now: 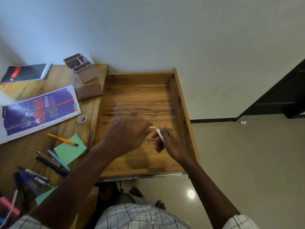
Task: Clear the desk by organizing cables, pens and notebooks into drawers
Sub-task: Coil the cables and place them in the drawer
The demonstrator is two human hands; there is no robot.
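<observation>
We judge the task barely begun: no pen or notebook shows in the open drawer [181, 103]. Over it our right hand [171, 146] pinches a white cable [157, 132], while our left hand [127, 131] is too blurred to tell its grip. Left of the drawer, pens [51, 162] and notebooks [39, 113] wait on the wooden table [21, 152]; behind it is a pale wall, right of it a glossy floor.
</observation>
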